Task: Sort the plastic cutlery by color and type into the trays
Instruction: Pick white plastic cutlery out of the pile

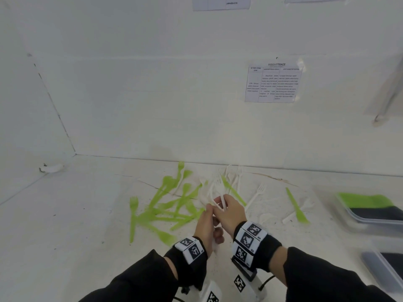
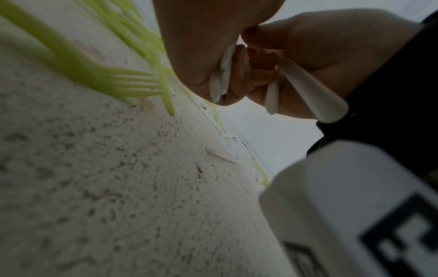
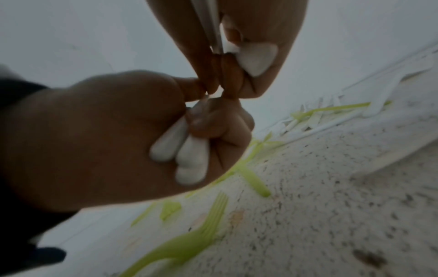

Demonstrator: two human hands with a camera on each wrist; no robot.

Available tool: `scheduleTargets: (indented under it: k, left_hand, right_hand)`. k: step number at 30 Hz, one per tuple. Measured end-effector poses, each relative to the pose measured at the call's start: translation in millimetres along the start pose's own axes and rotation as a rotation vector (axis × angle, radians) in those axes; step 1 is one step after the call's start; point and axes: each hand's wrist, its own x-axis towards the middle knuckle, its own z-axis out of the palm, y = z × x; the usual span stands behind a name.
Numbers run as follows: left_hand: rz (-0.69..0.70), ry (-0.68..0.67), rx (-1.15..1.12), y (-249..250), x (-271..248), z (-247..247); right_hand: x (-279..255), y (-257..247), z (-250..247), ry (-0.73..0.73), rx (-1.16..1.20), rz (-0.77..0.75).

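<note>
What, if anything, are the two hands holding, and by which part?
Left hand grips white cutlery handles; right hand pinches more white pieces, part unclear.

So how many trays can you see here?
2, both at the right edge of the head view: the farther tray holds green cutlery, and the nearer tray is partly cut off. More may lie out of view.
</note>
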Motion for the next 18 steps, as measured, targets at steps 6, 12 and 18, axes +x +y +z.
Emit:
scheduleTargets:
  k: [6,12,18]
  left_hand:
    - [-0.002,-0.029,0.011,-3.7,6.9,-3.6]
    - [-0.074,-0.100,0.001,-1.0,2.1,-1.3]
    - [-0.019,0.030,-0.001,-2.6,5.7,-1.9]
  right_hand:
    - [-5.7,-3.8,3.8,-0.072,0.114,0.087]
    - [-4.4,-4.2,5.5,-0.071,-0.149,0.010]
    - [-6.0,-8.2,1.1,-0.118,-0.152,0.010]
